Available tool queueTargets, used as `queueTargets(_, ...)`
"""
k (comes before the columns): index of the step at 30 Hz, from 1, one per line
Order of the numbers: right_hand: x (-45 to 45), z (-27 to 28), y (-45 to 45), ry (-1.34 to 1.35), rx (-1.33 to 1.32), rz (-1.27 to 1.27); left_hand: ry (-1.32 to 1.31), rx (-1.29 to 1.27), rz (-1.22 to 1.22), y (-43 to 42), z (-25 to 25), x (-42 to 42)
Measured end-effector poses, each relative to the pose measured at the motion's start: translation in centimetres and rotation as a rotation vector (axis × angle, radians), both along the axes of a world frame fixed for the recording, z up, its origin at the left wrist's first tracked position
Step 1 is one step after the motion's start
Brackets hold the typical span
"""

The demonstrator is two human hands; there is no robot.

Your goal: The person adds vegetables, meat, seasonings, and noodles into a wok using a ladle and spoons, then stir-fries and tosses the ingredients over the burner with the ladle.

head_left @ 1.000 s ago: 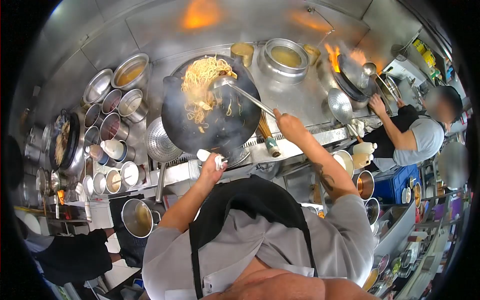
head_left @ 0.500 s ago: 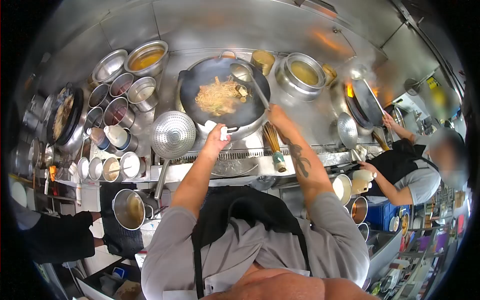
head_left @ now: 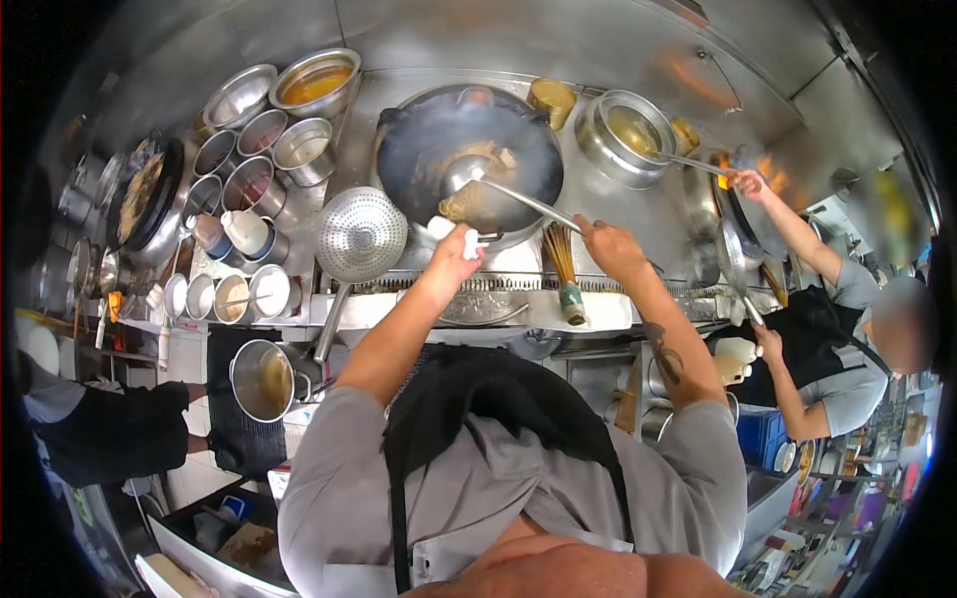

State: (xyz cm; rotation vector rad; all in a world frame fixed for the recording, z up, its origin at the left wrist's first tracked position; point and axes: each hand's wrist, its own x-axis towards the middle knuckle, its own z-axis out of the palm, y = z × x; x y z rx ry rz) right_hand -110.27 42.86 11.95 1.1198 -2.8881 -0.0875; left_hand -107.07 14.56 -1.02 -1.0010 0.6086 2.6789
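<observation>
My left hand (head_left: 454, 257) is closed round a folded white cloth (head_left: 471, 244) at the near rim of the black wok (head_left: 533, 164), by its loop handle (head_left: 490, 237). In my right hand (head_left: 610, 247) is the long shaft of a metal ladle (head_left: 528, 202), which slants up to the left. The ladle's bowl is down in the wok against the noodles (head_left: 461, 206). Steam and motion blur the noodles. Beside the wok, bristles up, lies a bamboo wok brush (head_left: 565, 274). A perforated strainer (head_left: 361, 234) rests left of my left hand.
Metal pots of sauces (head_left: 254, 186) and a bowl of orange liquid (head_left: 316, 87) stand at left. Right of the wok are a tin (head_left: 551, 100) and a large pot (head_left: 628, 135). A co-worker's arm (head_left: 797, 231) reaches a ladle into that pot. Flames burn at the neighbouring burner.
My right hand has pushed the ladle down and left into the noodles, which have bunched towards the wok's near side. The co-worker's ladle has moved into the large pot. My view has shifted slightly.
</observation>
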Motion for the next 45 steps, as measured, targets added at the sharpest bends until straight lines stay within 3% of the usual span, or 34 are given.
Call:
queueTargets(3, 0.9, 1.4, 0.5, -0.138, -0.234, 0.078, -0.074, -0.062, 0.028, 2.3, 7.0, 3.8)
queueTargets(7, 3.9, 5.8, 1.7, -0.483, -0.337, 0.194, 0.082, -0.029, 0.011, 0.9, 2.2, 1.7)
queueTargets(8, 4.1, 8.1, 1.5, -0.594, -0.233, 0.094, -0.070, -0.069, 0.002, 1.7, 5.1, 3.1)
queueTargets(10, 5.4, 10.8, 1.3, -0.847, -0.008, -0.101, -0.052, -0.046, -0.049, 2.6, 7.9, 5.6)
queueTargets(12, 4.8, 8.8, 1.5, -0.782, -0.181, -0.107, -0.097, -0.067, 0.022, 2.5, 8.1, 5.2)
queueTargets(14, 1.6, 3.6, 1.3, -0.734, -0.216, -0.110, 0.025, 0.005, 0.002, 0.7, 3.8, 3.3)
queueTargets(16, 0.9, -0.5, 1.0, -0.540, -0.272, -0.040, 0.090, -0.100, 0.071, 1.9, 1.0, 5.7)
queueTargets(17, 0.6, -1.1, 1.0, -0.437, -0.295, -0.008, 0.119, -0.097, -0.048, 1.9, -1.6, 7.1)
queueTargets(19, 1.7, 0.8, 1.3, -0.490, -0.253, -0.019, 0.128, -0.116, -0.088, 2.9, -4.3, 11.0)
queueTargets(22, 3.0, 4.2, 1.2, -0.563, -0.144, -0.064, 0.078, -0.039, -0.048, 3.1, -1.1, 11.1)
queueTargets(25, 3.1, 5.1, 0.6, -0.717, -0.149, -0.149, 0.067, 0.010, 0.016, 0.7, 2.8, 5.0)
queueTargets(28, 0.9, 1.1, -0.1, -0.692, -0.200, -0.233, 0.112, -0.074, -0.038, 0.5, -2.1, 4.3)
queueTargets(29, -1.2, -3.9, 0.9, -0.410, -0.206, -0.043, 0.122, -0.089, -0.071, 1.0, -4.2, 6.1)
queueTargets(31, 1.5, -1.5, 0.4, -0.388, -0.176, -0.100, 0.148, -0.102, -0.195, 1.6, -8.8, 10.3)
queueTargets(33, 3.6, 1.4, 0.0, -0.417, -0.199, -0.121, 0.135, -0.118, -0.141, 3.5, -0.9, 13.2)
queueTargets(38, 3.3, 1.6, -0.6, -0.445, -0.161, -0.039, 0.065, -0.029, -0.046, 0.2, 5.1, 5.1)
queueTargets(40, 0.7, -2.5, -1.2, -0.367, -0.167, -0.028, 0.102, -0.090, -0.063, -0.5, 0.5, 4.8)
queueTargets(43, 2.7, -1.8, -3.2, -0.119, -0.049, -0.173, 0.215, -0.110, -0.148, 0.6, -6.3, 8.6)
queueTargets(45, 4.7, 0.9, -3.5, -0.070, -0.055, -0.150, 0.206, -0.126, -0.173, 1.8, -6.4, 12.3)
